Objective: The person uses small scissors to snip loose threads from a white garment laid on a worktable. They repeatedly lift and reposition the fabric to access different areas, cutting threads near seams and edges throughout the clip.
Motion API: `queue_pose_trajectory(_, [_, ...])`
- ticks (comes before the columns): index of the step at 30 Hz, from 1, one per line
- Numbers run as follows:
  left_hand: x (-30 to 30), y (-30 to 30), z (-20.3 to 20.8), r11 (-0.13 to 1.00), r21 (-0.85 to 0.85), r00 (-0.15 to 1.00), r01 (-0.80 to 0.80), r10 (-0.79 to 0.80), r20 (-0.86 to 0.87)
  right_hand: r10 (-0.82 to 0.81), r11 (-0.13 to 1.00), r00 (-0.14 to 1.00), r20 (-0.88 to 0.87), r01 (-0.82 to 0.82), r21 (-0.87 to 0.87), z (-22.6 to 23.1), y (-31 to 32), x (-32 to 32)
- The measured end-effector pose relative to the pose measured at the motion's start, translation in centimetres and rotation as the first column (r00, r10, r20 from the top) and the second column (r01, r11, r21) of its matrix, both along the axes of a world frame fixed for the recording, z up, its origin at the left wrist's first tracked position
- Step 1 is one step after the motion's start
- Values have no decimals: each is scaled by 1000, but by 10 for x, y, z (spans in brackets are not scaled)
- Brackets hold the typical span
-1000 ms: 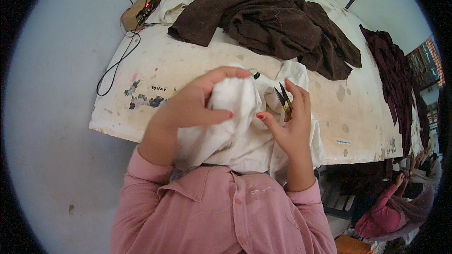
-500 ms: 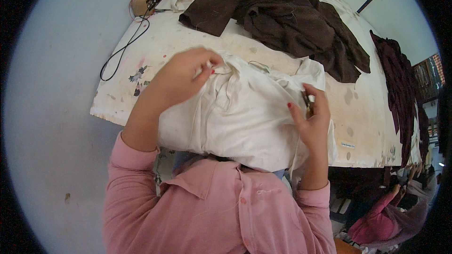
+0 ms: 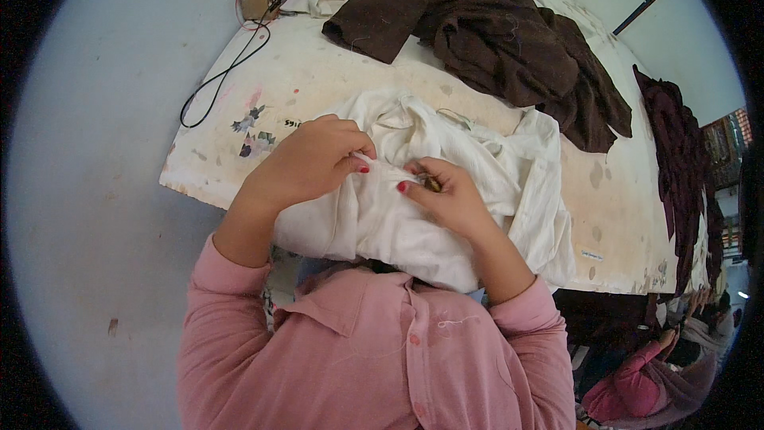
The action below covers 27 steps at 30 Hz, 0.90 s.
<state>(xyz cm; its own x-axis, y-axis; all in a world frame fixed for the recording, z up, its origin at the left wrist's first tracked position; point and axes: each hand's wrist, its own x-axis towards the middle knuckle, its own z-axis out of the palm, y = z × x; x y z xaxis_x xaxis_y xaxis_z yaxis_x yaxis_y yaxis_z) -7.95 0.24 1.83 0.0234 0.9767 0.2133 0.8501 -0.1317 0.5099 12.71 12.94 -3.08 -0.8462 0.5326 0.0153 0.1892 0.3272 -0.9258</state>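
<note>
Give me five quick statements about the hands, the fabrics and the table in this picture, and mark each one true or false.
1. The bare left hand pinches the rumpled white cloth. True.
2. A small brass-coloured object shows in the bare right hand. True.
3. The crumpled dark brown fabric lies on top of the white cloth. False: the dark brown fabric lies beyond it on the pale, stained table.
4. The looped thin black cord lies on the table's right side. False: the black cord is at the left.
5. The two hands are far apart. False: they are close together at the white cloth.
</note>
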Motion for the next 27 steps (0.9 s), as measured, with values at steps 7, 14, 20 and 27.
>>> queue_pose_trajectory(7, [28, 18, 14, 965, 210, 964, 156, -194, 179, -10, 996, 1000, -25, 7, -92, 37, -2, 21])
queue_pose_trajectory(14, [40, 30, 9, 993, 5, 820, 122, -103, 562, -57, 994, 997, 55, 61, -90, 45, -5, 30])
queue_pose_trajectory(20, [46, 32, 9, 993, 99, 899, 62, -98, 426, 74, 894, 989, -131, -124, -431, 54, 7, 42])
queue_pose_trajectory(27, [50, 34, 7, 998, 18, 893, 56, -58, 446, 261, 953, 965, 9, -256, -162, 51, 25, 50])
